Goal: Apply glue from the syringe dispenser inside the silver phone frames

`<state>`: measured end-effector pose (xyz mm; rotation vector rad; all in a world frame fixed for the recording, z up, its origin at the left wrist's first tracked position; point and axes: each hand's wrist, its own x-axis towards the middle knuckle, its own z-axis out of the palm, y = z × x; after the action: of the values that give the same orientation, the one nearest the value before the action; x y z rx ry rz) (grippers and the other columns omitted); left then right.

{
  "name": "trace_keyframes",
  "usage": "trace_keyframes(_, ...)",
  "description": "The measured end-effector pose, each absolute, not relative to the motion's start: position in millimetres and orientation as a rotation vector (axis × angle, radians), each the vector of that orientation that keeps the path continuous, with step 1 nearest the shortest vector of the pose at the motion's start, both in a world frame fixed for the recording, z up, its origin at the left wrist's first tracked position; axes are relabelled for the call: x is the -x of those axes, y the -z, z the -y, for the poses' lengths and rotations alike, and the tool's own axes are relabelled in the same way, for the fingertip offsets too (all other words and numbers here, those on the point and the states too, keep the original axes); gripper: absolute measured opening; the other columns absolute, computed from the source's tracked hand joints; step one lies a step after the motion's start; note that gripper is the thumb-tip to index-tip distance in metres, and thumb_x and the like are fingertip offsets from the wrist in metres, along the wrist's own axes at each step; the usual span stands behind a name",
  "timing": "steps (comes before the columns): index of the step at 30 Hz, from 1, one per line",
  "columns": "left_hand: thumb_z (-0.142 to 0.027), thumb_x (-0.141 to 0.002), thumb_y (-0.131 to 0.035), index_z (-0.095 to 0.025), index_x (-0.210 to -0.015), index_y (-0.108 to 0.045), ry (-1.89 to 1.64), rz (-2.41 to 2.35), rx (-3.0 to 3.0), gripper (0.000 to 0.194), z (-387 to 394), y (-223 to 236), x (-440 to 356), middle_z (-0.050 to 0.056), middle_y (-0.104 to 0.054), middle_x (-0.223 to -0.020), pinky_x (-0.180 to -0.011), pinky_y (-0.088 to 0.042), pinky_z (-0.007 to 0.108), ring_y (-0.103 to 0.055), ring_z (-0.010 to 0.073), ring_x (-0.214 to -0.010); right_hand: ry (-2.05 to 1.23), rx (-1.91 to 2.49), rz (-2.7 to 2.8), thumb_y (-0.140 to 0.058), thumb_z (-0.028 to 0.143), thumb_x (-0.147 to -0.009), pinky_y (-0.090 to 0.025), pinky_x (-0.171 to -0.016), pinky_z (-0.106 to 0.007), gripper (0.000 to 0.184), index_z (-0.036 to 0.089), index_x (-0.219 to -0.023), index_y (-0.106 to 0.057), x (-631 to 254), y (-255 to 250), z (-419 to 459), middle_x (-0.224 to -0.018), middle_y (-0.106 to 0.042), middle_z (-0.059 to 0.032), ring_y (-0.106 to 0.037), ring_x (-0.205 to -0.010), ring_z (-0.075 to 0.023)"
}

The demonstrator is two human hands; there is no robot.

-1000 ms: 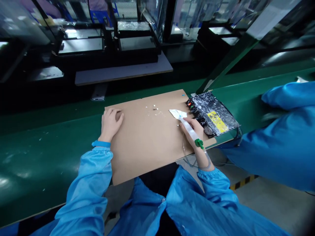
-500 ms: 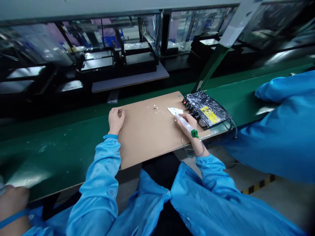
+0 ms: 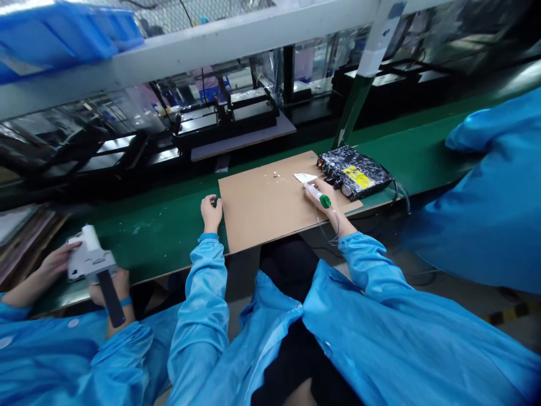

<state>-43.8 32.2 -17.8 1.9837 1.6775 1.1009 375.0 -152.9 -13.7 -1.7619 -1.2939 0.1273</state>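
Observation:
My right hand [image 3: 324, 194] is closed around a dispensing syringe [image 3: 313, 191] with a green cap [image 3: 325, 201] and a thin clear tube [image 3: 337, 221] trailing from it. The syringe tip points at a small white sheet [image 3: 305, 177] on the brown board [image 3: 262, 220]. Loosely curled, my left hand [image 3: 211, 212] is on the green bench just beside the board's left edge, thumb apart from the fingers and nothing visible in it. Small white bits [image 3: 275, 176] lie on the board near its far side.
A black control box [image 3: 354, 172] with a yellow label stands at the board's right. At left, a co-worker's hands hold a caulking gun [image 3: 99, 265] and a white part. Another blue sleeve [image 3: 486, 141] is at right. Black-framed panels [image 3: 253, 110] line the back under a beam.
The view has swung left and up, showing the co-worker's tool and a blue bin. My left hand has moved off the board's edge onto the bench; my right hand still holds the syringe.

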Motion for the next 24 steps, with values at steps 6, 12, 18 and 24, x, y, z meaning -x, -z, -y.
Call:
trace_keyframes(6,-0.034,-0.102,-0.065,-0.022,-0.125,-0.066,-0.99,-1.679,-2.081,0.026,-36,21,41,0.018,-0.07,-0.136,-0.122,-0.053,0.053,-0.067,0.0352,-0.132,-0.141,1.744,1.24,-0.074,0.041,-0.088,-0.055,-0.082,-0.037,0.031,0.019,-0.109,-0.078,-378,16,153,-0.098,-0.082,-0.0097,-0.07,-0.085,-0.0252)
trace_keyframes(12,-0.032,-0.1,-0.065,-0.021,-0.123,-0.067,-0.948,-1.663,-2.122,0.025,-62,18,37,0.018,-0.071,-0.131,-0.114,-0.055,0.051,-0.069,0.0345,-0.119,-0.139,1.704,1.238,-0.076,0.054,-0.086,-0.057,-0.082,-0.039,0.044,0.018,-0.112,-0.08,-384,20,155,-0.098,-0.08,-0.0096,-0.068,-0.082,-0.0246)
trace_keyframes(18,-0.029,-0.103,-0.061,-0.021,-0.126,-0.068,-0.986,-1.753,-2.061,0.025,-98,17,38,0.013,-0.073,-0.117,-0.102,-0.056,0.046,-0.071,0.0297,-0.099,-0.056,1.719,1.308,-0.074,0.063,-0.09,-0.056,-0.075,-0.041,0.047,0.022,-0.112,-0.082,-387,23,159,-0.099,-0.079,-0.0088,-0.068,-0.077,-0.0258)
trace_keyframes(24,-0.029,-0.107,-0.06,-0.018,-0.129,-0.069,-1.066,-1.978,-2.102,0.025,-129,9,75,0.017,-0.072,-0.133,-0.116,-0.045,0.052,-0.065,0.0365,-0.133,-0.095,1.765,1.278,-0.08,0.068,-0.088,-0.06,-0.078,-0.045,0.049,0.026,-0.113,-0.085,-388,25,161,-0.107,-0.084,-0.0104,-0.074,-0.08,-0.0295)
